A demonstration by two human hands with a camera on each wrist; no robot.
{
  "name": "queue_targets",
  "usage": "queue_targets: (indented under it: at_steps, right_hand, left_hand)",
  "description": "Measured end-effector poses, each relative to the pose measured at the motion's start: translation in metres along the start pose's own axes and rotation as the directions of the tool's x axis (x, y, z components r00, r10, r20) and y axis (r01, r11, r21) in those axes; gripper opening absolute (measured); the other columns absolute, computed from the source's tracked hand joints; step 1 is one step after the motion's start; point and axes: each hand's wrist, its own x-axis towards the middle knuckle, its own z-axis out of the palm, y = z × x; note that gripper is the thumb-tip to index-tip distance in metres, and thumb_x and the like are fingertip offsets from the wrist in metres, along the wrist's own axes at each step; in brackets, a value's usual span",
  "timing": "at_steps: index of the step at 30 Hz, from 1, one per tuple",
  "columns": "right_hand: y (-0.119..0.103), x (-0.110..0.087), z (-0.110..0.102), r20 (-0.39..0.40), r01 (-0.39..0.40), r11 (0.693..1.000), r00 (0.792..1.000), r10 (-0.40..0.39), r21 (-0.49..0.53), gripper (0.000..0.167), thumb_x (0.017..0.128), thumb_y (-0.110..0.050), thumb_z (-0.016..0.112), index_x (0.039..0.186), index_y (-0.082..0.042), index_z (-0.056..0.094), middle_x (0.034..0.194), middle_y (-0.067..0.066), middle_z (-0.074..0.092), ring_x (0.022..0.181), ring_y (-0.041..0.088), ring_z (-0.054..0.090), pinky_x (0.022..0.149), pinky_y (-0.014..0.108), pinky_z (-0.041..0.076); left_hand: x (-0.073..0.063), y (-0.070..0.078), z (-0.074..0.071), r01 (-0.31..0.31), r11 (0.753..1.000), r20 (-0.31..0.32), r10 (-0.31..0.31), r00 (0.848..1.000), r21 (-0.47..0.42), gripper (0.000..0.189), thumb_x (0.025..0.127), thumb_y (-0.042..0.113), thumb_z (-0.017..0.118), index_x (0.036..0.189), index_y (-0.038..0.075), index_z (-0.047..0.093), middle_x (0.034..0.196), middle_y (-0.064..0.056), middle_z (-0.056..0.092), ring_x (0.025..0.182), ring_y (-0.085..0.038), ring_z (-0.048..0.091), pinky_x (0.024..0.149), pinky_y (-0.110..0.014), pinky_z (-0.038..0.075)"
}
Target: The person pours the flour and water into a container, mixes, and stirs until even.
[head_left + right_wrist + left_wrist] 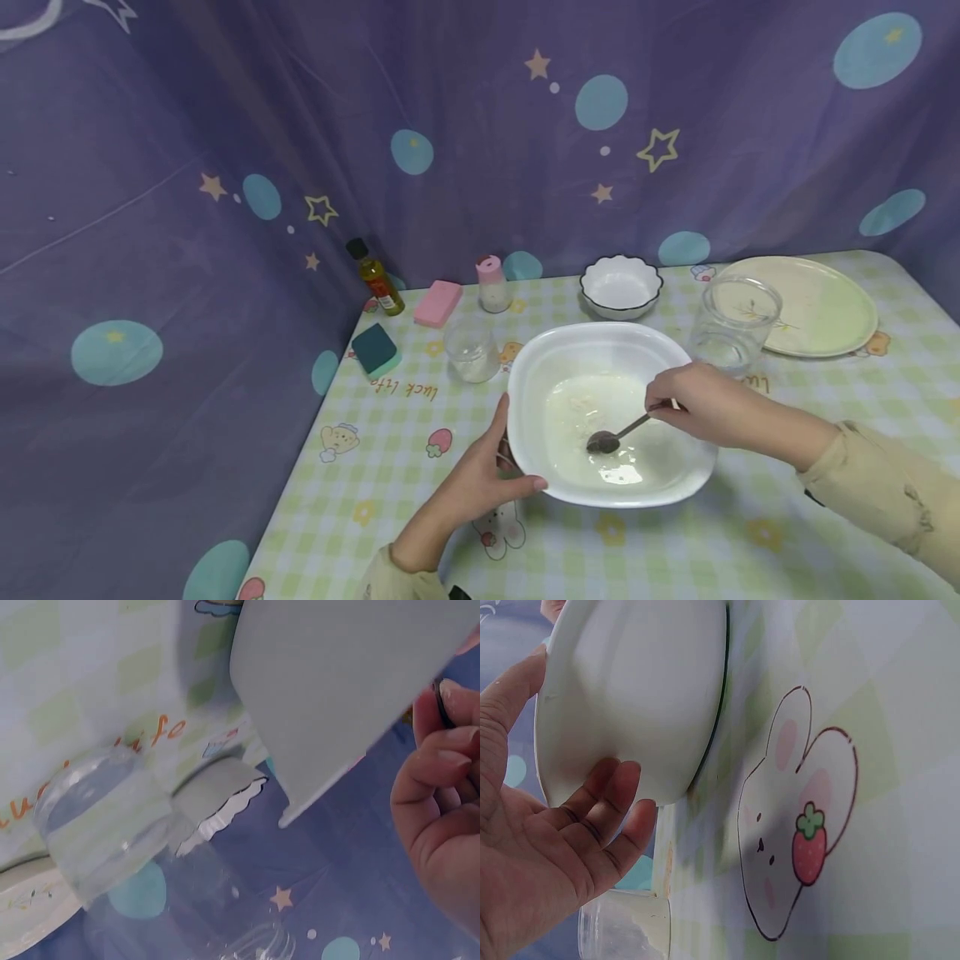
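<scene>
The left hand (pixel 480 479) is gripping the white basin (pixel 543 375) by its left edge; over the opposite rim, the right hand (pixel 693 402) is pinching a spoon (pixel 604 442). A clear jar (pixel 727 323) is standing close beyond the right hand, narrowing room there.

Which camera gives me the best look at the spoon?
The head view, showing the spoon from its dark end in the white basin up to the right hand pinching it. The right wrist view shows only a dark bit of handle in that hand; the left wrist view, none.
</scene>
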Motion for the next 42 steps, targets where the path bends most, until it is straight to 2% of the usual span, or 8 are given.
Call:
queue_targets:
  at_steps: [5,10,17,21,30,36,42]
  right_hand:
    - [0.000,0.006,0.008,-0.056,0.024,0.999,0.998,-0.026,-0.034,0.023,0.080,0.000,0.076,0.076,-0.021,0.067,0.075,-0.016,0.059,0.063,-0.003,0.045,0.056,0.023,0.044]
    - [0.000,0.010,0.012,-0.072,-0.020,0.998,0.997,0.016,-0.059,0.023,0.081,-0.001,0.076,0.076,-0.020,0.066,0.074,-0.016,0.058,0.065,0.000,0.049,0.058,0.025,0.046]
    - [0.000,0.011,0.012,-0.130,-0.066,0.993,0.990,0.053,-0.101,0.026,0.078,0.004,0.076,0.073,-0.019,0.064,0.071,-0.015,0.057,0.065,0.004,0.052,0.058,0.028,0.047]
    - [0.000,0.010,0.010,-0.143,-0.093,0.988,0.987,0.075,-0.120,0.024,0.077,0.004,0.076,0.073,-0.017,0.065,0.071,-0.013,0.059,0.066,0.007,0.055,0.059,0.030,0.048]
    - [0.004,0.007,0.001,-0.125,-0.167,0.971,0.981,0.147,-0.171,0.017,0.078,0.002,0.076,0.075,-0.012,0.067,0.073,-0.007,0.063,0.066,0.014,0.059,0.059,0.034,0.049]
    - [0.008,0.001,-0.009,-0.117,-0.164,0.961,0.983,0.141,-0.224,0.024,0.078,0.003,0.073,0.070,-0.016,0.062,0.067,-0.010,0.056,0.060,0.011,0.051,0.056,0.032,0.044]
    - [0.008,-0.004,-0.022,-0.051,-0.160,0.956,0.987,0.153,-0.247,0.032,0.079,0.004,0.071,0.063,-0.019,0.054,0.062,-0.012,0.045,0.058,0.008,0.040,0.054,0.029,0.038]
  left_hand:
    - [0.000,0.000,0.000,-0.002,1.000,0.000,0.002,1.000,-0.006,0.114,0.083,0.027,0.080,0.157,0.027,-0.007,0.100,-0.002,0.060,0.088,-0.016,0.059,0.082,-0.042,0.053]
    - [0.000,0.004,0.001,0.002,1.000,-0.002,-0.002,1.000,-0.005,0.114,0.083,0.022,0.080,0.157,0.025,-0.007,0.101,-0.003,0.060,0.088,-0.017,0.058,0.082,-0.044,0.053]
    - [-0.004,0.030,-0.004,0.009,0.999,0.025,-0.009,1.000,-0.030,0.112,0.084,0.015,0.078,0.156,0.011,-0.008,0.103,-0.013,0.060,0.089,-0.022,0.058,0.083,-0.051,0.051]
    - [-0.006,0.039,-0.005,0.007,0.999,0.031,-0.006,1.000,-0.032,0.111,0.085,0.015,0.078,0.156,0.008,-0.007,0.103,-0.013,0.060,0.088,-0.021,0.058,0.083,-0.050,0.051]
    - [-0.006,0.039,-0.005,0.001,0.999,0.026,0.000,1.000,-0.036,0.111,0.085,0.015,0.078,0.156,0.010,-0.007,0.103,-0.015,0.060,0.088,-0.022,0.058,0.082,-0.050,0.051]
    - [-0.006,0.039,-0.005,0.006,0.999,0.026,-0.005,1.000,-0.037,0.111,0.084,0.015,0.078,0.156,0.010,-0.007,0.104,-0.015,0.060,0.088,-0.022,0.058,0.083,-0.051,0.051]
    - [-0.006,0.039,-0.005,0.001,0.999,0.027,0.000,1.000,-0.036,0.111,0.085,0.015,0.078,0.157,0.010,-0.007,0.104,-0.016,0.061,0.088,-0.022,0.058,0.083,-0.051,0.051]
